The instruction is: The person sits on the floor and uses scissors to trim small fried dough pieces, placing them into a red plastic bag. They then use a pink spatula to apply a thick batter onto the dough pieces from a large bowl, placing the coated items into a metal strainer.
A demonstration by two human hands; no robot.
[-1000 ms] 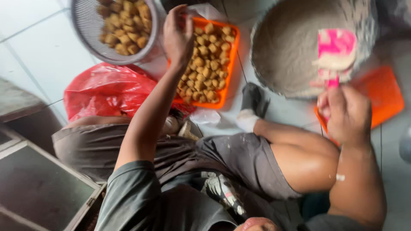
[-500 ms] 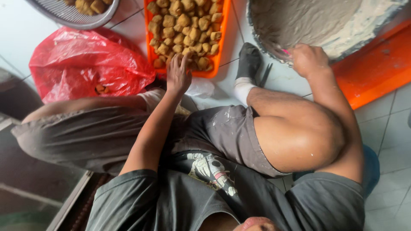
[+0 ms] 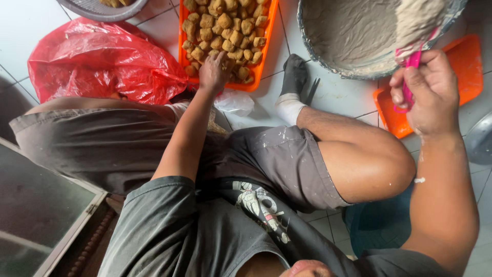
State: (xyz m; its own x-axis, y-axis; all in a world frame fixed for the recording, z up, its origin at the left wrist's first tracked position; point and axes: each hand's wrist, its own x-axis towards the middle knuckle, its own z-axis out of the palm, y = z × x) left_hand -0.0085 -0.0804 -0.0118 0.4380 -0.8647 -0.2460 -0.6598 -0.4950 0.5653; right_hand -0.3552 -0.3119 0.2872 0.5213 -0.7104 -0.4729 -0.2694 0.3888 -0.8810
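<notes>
Centrally, at the top of the frame, the left hand (image 3: 212,72) is laid on the brown fried cubes (image 3: 225,31) heaped in an orange tray (image 3: 266,46); its fingers are curled down among the cubes, though whether one is gripped cannot be told. At the upper right, the right hand (image 3: 425,95) is closed around a pink spatula handle (image 3: 410,77), the blade being coated with grey paste at the rim of a large metal bowl (image 3: 328,61). A red plastic bag (image 3: 97,61) is seen at the upper left.
</notes>
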